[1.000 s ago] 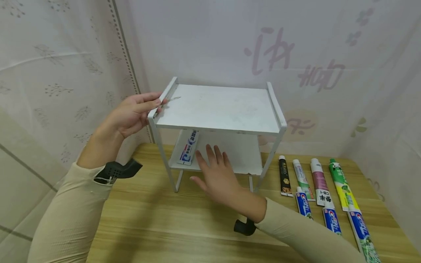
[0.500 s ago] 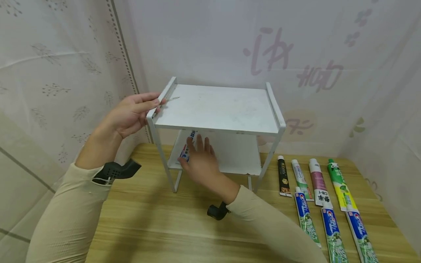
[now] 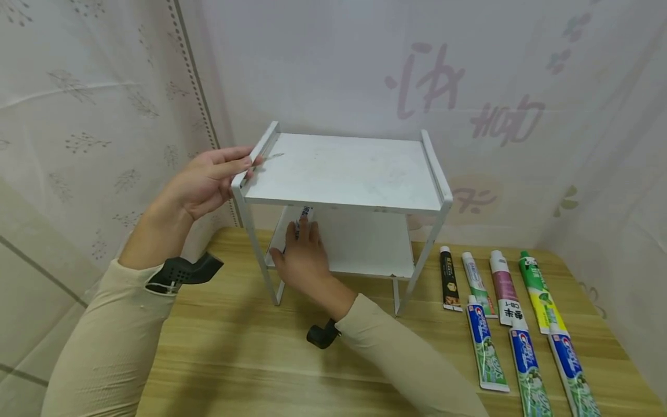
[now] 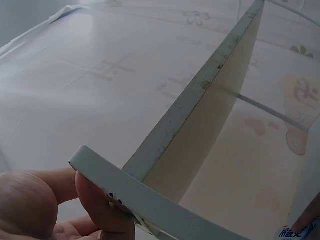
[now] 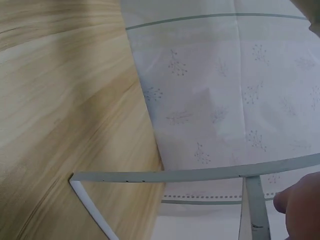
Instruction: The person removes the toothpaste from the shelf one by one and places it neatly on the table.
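A white two-tier rack (image 3: pixel 344 174) stands on the wooden table. My left hand (image 3: pixel 211 179) holds the left rail of its top tier, thumb above; in the left wrist view this hand (image 4: pixel 45 205) is at the lower left, by the rail (image 4: pixel 150 200). On the lower tier's left side lies a white and blue toothpaste tube (image 3: pixel 306 212), mostly hidden under my right hand (image 3: pixel 302 258). The fingers of that hand lie extended over the tube, the thumb out to the left. Only the right thumb (image 5: pixel 305 207) shows in the right wrist view, near the rack's frame (image 5: pixel 210 174).
Several toothpaste tubes lie in two rows right of the rack: a black one (image 3: pixel 450 278), a pink and white one (image 3: pixel 504 289), a green and yellow one (image 3: pixel 542 295), and blue and green ones (image 3: pixel 486 347) in front. A patterned cloth (image 3: pixel 333 63) hangs behind the table (image 3: pixel 250 359).
My right hand has moved left, from the middle of the lower tier onto the toothpaste tube, covering most of it. The left hand keeps its hold on the rack.
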Demonstrator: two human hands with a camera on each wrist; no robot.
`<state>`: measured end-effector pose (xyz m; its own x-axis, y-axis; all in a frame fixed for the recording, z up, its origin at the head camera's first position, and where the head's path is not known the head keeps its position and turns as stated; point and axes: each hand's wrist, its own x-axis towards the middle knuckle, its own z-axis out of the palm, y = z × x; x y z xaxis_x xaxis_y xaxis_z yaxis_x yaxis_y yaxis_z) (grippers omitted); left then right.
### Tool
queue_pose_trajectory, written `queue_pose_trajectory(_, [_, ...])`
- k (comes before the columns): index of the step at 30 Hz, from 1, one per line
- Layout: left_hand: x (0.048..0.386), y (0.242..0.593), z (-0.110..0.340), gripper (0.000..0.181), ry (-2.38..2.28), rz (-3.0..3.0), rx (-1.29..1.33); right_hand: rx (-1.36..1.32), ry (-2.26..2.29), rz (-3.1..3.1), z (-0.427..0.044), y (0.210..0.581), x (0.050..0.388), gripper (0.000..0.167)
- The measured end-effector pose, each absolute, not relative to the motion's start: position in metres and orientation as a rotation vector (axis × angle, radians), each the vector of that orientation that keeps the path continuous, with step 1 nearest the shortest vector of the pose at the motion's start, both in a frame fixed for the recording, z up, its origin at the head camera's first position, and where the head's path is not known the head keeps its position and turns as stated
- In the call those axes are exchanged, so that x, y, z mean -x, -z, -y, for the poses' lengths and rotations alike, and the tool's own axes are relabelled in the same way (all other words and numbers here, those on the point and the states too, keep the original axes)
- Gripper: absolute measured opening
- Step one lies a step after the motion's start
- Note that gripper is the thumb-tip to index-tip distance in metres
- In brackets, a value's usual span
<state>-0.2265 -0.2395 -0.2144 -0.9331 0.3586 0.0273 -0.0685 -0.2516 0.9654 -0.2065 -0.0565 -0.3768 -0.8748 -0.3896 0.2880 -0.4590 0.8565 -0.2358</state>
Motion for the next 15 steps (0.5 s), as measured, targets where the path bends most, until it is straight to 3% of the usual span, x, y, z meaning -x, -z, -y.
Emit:
queue_pose_trajectory(3, [0.2269,0.2145,0.2391,0.073,-2.26,-1.73,-0.356,-0.647,-0.438,2.822,0.0577,0.3776,0.2073,0.071])
queue_pose_trajectory(15, [0.2262,0.2144,0.2382,0.071,-2.267,-1.764,-0.342,-0.616,-0.501,2.789,0.0543,0.3751,0.21,0.061])
